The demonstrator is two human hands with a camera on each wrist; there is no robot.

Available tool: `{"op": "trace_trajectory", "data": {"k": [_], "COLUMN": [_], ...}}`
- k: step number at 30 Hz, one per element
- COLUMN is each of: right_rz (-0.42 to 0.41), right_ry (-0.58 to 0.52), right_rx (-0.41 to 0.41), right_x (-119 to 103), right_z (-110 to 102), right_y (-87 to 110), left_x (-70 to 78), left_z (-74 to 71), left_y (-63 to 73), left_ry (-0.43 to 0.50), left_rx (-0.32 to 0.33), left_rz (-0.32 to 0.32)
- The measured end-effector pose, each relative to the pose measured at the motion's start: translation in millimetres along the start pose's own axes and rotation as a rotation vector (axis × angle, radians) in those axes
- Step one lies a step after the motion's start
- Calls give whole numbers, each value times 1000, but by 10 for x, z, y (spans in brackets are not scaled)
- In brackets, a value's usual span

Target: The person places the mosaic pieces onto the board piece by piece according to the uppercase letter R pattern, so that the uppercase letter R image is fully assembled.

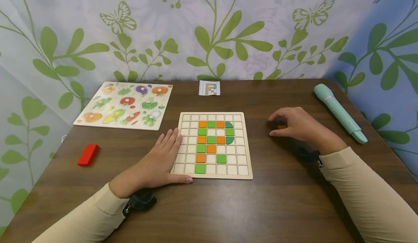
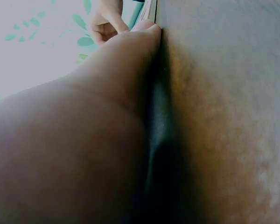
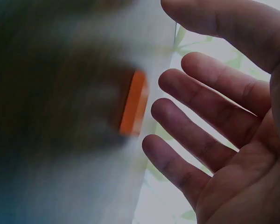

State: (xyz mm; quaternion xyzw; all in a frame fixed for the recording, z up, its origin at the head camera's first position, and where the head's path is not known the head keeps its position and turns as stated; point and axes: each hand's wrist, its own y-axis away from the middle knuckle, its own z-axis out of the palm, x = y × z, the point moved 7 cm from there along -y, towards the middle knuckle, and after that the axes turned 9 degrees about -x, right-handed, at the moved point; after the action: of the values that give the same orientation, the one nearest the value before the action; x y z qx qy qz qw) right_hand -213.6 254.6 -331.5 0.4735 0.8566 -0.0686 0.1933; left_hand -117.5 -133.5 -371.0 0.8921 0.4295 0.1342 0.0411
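Note:
My left hand lies at the left edge of a square wooden grid board, its straight fingers along the side and the thumb at the front corner. Orange, green and dark green tiles in the board form an R-like figure. To the right of the board, my right hand hovers over a small orange tile on the table. In the right wrist view its fingers and thumb are spread around the tile, with a gap between them and it.
A small pattern card lies behind the board. A vegetable puzzle board is at the back left, with a red block in front of it. A mint-green microphone-shaped object lies at the right. Patterned cloth hangs behind the table.

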Motion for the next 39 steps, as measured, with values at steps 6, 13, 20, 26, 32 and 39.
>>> {"op": "trace_trajectory", "data": {"k": [6,13,20,26,32,39], "right_rz": [11,-6,-14,-18,-42,-64], "right_ry": [4,-17,-47,-71,-70,-57], "right_rx": [12,-10,-13,-21,-19,-19], "right_x": [176,303,365,358,334,331], "right_z": [-49,-59,-61,-57,-61,-53], "right_y": [124,213,242,243,242,235], "left_x": [-8,-14,-14,-6,-6,-8], "left_z": [8,10,22,15,15,19], "left_y": [3,-3,-4,0,1,-5], "left_ry": [1,-6,-4,-4,-3,-2], "left_rx": [7,16,3,9,3,-5], "left_rz": [0,2,-3,-1,-5,-10]}}
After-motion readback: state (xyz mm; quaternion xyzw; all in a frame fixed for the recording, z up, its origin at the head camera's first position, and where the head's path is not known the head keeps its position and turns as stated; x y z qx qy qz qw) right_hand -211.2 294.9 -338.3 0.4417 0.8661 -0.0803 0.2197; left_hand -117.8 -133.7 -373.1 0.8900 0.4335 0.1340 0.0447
